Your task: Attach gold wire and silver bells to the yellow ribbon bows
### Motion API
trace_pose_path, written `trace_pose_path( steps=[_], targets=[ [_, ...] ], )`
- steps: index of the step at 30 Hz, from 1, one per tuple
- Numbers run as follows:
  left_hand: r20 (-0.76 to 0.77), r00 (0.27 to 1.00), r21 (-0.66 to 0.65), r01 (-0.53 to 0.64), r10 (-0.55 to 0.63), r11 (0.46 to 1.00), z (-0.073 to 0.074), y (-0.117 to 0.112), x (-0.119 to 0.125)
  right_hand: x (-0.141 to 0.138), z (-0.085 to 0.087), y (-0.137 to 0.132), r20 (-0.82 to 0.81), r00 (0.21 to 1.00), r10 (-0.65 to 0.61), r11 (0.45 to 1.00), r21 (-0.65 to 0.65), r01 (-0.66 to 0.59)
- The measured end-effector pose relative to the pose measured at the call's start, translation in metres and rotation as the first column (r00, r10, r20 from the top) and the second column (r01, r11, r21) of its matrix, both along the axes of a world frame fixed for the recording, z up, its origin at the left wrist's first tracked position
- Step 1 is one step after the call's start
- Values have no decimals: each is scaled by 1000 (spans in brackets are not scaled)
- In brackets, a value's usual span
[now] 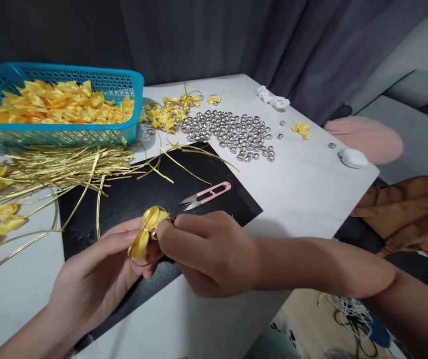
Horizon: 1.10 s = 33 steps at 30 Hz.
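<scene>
A yellow ribbon bow [153, 218] with gold cord looped around it is held over the black mat [131, 199]. My left hand [105, 264] pinches the bow between thumb and fingers from the left. From the right, my right hand [210, 249] is closed at the bow's middle, its fingertips on the gold cord beside a small silver bell-like bead [154, 234]. The fingertips partly hide the bead and cord. Just beyond my right hand lie pink-handled thread snips [208, 195], blades pointing left.
A blue basket [135, 107] full of yellow bows stands at the back left. Before it lies a bundle of gold cords [68, 164]. Several silver beads [232, 130] spread across the white table [296, 189], near finished-looking bows [169, 112]. A white mouse-shaped object [353, 158] sits by the right edge.
</scene>
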<state>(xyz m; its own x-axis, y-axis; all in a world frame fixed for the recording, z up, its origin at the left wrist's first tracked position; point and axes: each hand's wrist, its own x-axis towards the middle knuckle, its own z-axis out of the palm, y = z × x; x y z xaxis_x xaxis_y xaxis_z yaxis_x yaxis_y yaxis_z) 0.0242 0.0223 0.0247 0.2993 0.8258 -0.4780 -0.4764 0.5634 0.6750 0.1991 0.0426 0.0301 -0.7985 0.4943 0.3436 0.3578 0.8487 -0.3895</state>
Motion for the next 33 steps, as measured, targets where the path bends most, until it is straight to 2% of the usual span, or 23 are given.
trace_pose_path(
  steps=[6, 18, 21, 25, 28, 33],
  targets=[
    [38, 999, 30, 29, -30, 999, -2, -2, -2, 2, 0, 0, 37, 999, 6, 999, 38, -8],
    [-79, 997, 87, 4, 2, 996, 1, 2, 3, 4, 4, -2, 158, 987, -10, 1000, 20, 7],
    [-107, 994, 144, 6, 10, 990, -2, 0, 3, 4, 1, -1, 96, 995, -17, 997, 78, 10],
    [-218, 976, 270, 38, 23, 962, -4, -2, 3, 4, -8, 1, -91, 996, -19, 986, 163, 34],
    [-313, 949, 317, 77, 28, 945, -2, -3, 2, 2, -15, 2, -240, 971, -11, 967, 246, 72],
    [-364, 931, 366, 128, 15, 922, 3, -5, 1, 0, -20, 4, -340, 940, -25, 925, 350, 151]
  ],
)
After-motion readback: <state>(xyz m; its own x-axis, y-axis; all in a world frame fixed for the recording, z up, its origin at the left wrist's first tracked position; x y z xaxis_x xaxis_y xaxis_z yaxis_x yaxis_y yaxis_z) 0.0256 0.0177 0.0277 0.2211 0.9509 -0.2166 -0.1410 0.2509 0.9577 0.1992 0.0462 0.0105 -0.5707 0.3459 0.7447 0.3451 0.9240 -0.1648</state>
